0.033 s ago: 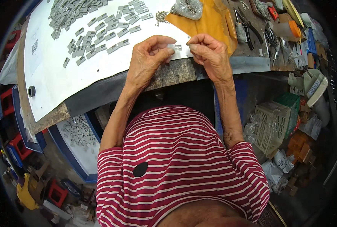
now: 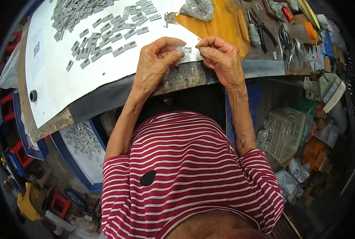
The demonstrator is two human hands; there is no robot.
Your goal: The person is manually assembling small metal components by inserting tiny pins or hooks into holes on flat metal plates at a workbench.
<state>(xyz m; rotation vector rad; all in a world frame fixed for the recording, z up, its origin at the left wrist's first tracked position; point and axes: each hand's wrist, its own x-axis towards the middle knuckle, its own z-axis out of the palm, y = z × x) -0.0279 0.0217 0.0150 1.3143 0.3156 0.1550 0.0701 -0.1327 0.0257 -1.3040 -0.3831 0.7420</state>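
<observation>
Wearing a red shirt [image 2: 193, 155] with thin white stripes, the person brings both bare forearms up to the front edge of the counter [image 2: 185, 75]. The left grip [image 2: 153, 61] is closed on a small pale piece [image 2: 187, 50], partly clear, which is pinched between thumb and forefinger, above the front part of a white sheet [image 2: 54, 87]. The right grip [image 2: 224, 57] is just beside it, on the right side; its thumb and forefinger are together at the tips, but one cannot tell if something tiny is between them.

Beyond the left grip, many flat grey pieces [image 2: 116, 38] lie loosely on the sheet, and further away they become a thick heap [image 2: 80, 14]. Behind the hands there is a little pile of small metal parts [image 2: 170, 18]. To its right, a clear bag [image 2: 199, 8] with similar parts rests on an orange-yellow envelope [image 2: 225, 24]. Next to the envelope, pliers [image 2: 269, 34] with dark handles lie on the counter. Near the sheet's left edge stands a black ring [image 2: 33, 96]. Lower than the counter, at left, a blue tray [image 2: 94, 187] contains more grey pieces.
</observation>
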